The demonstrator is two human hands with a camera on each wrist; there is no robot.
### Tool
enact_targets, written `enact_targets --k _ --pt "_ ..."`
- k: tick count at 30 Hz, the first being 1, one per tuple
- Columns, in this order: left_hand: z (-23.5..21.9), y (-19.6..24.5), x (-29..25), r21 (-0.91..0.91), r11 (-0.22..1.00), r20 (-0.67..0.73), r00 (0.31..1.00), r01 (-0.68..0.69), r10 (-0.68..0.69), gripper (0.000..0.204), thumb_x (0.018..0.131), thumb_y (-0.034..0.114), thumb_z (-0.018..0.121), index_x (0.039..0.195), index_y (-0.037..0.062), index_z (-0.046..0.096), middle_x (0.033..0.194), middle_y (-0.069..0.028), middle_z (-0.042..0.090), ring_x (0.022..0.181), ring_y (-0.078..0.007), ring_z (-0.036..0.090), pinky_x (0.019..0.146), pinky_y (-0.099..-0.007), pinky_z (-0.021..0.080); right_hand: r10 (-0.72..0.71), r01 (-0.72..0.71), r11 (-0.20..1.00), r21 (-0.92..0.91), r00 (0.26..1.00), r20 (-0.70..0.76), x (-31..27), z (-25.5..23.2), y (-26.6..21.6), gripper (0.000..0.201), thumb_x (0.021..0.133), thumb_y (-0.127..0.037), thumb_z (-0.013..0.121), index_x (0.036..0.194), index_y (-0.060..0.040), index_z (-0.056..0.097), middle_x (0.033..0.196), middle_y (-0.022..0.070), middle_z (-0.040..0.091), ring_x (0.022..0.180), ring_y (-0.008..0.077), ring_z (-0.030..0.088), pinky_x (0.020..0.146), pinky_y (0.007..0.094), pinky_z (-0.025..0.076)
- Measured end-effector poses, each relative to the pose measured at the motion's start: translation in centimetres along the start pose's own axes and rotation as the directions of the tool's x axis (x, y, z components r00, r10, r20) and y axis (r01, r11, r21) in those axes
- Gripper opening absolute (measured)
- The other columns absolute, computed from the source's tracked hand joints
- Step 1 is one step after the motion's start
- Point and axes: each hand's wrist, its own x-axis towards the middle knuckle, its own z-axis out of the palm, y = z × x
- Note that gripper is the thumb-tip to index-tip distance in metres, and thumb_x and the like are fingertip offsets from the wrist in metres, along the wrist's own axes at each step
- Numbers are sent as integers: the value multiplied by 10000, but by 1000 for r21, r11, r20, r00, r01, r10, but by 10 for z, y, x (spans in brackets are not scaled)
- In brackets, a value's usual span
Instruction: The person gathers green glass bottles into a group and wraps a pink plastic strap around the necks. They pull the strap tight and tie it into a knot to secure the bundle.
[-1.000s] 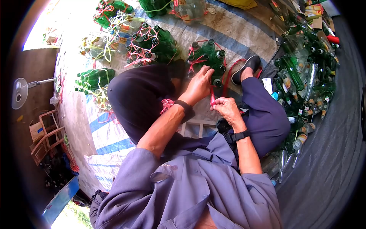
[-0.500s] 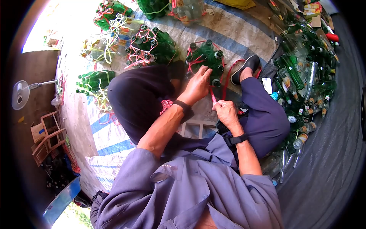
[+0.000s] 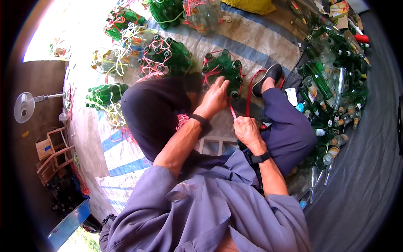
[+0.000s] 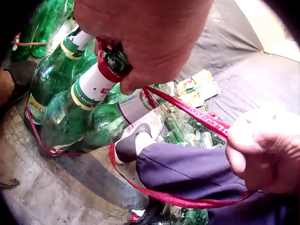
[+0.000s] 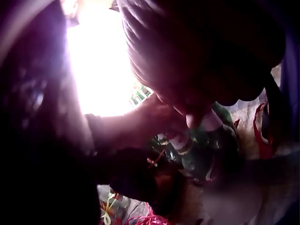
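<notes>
In the head view, a bundle of green bottles (image 3: 224, 63) stands between the legs with red ribbon around its necks. My left hand (image 3: 213, 100) is at its near edge; in the left wrist view this hand (image 4: 150, 35) grips a bottle neck wrapped in ribbon, thumb and fingers around its top. From there a printed red ribbon (image 4: 197, 114) runs taut to my right hand (image 4: 262, 152), which pinches it; a slack loop hangs below. The head view shows my right hand (image 3: 248, 132) curled, to the right of the left one. The right wrist view is dark, with bottles (image 5: 201, 145) partly hidden.
Tied bottle bundles (image 3: 178, 54) stand at the upper left. Loose bottles (image 3: 321, 80) lie heaped at the right, beside a dark sheet (image 3: 357, 168). A shoe (image 3: 273, 73) rests near the bundle. A fan (image 3: 25, 107) and wooden chair (image 3: 56, 157) are at the far left.
The head view has shifted slightly. My right hand has gone from pinching the ribbon with extended fingers to a curled grip on it. My left hand stays at the same bundle.
</notes>
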Motion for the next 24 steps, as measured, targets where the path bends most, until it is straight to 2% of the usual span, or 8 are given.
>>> enact_targets --k 3,8,13,15,16,21,23,24 --pt "-2 2 0 -21 1000 1 1000 6 -6 584 701 -72 627 1272 -21 517 1355 -287 488 1190 -482 535 977 -479 495 -11 11 998 -68 1000 5 7 -18 -6 265 920 -161 538 737 -10 657 724 250 647 700 439 657 687 526 540" --pt "1 1 -1 -24 1000 -20 1000 10 -10 602 689 -73 644 1275 -22 517 1336 -278 500 1169 -480 549 966 -475 500 -107 124 908 -400 992 63 43 -55 -5 202 884 -157 586 720 -50 638 689 189 673 671 376 688 618 498 551" --pt "-2 3 1 -41 999 -27 1000 6 -7 592 694 -66 655 1269 -16 521 1315 -266 505 1143 -465 566 948 -466 507 -247 229 861 -455 969 21 93 -57 10 187 867 -143 605 716 -38 640 685 193 669 649 378 683 608 483 549" --pt "-4 5 0 -57 998 -23 1000 15 -16 586 700 -61 654 1268 -12 522 1316 -264 504 1142 -460 570 939 -467 511 -181 124 885 -449 980 -86 107 -48 30 239 897 -183 591 720 -38 656 698 196 677 651 380 683 619 492 548" --pt "-4 5 0 -39 999 -37 999 8 -9 579 708 -54 652 1271 2 526 1317 -252 508 1133 -451 577 929 -467 515 -83 43 903 -428 994 -77 112 -44 41 273 917 -226 586 733 -45 677 717 199 682 681 384 688 634 499 544" --pt "-5 11 0 -65 995 -21 997 69 -71 555 715 -45 648 1257 20 543 1311 -226 519 1129 -439 581 922 -467 518 78 -116 963 -245 984 -160 123 -24 70 250 888 -259 631 769 -53 707 752 211 679 763 416 680 688 510 534" --pt "-5 9 3 -69 993 0 995 97 -97 547 716 -41 648 1250 24 548 1307 -219 523 1131 -433 581 919 -465 520 171 -178 968 -178 984 -56 129 -9 96 246 879 -263 641 801 -48 731 797 234 682 810 438 670 744 516 531" --pt "-4 8 3 -57 995 -8 997 79 -80 535 720 -38 646 1243 23 552 1302 -216 527 1137 -431 578 919 -459 521 343 -338 937 -87 938 51 133 -10 96 217 841 -243 651 833 -48 747 875 255 689 897 434 671 812 511 527"
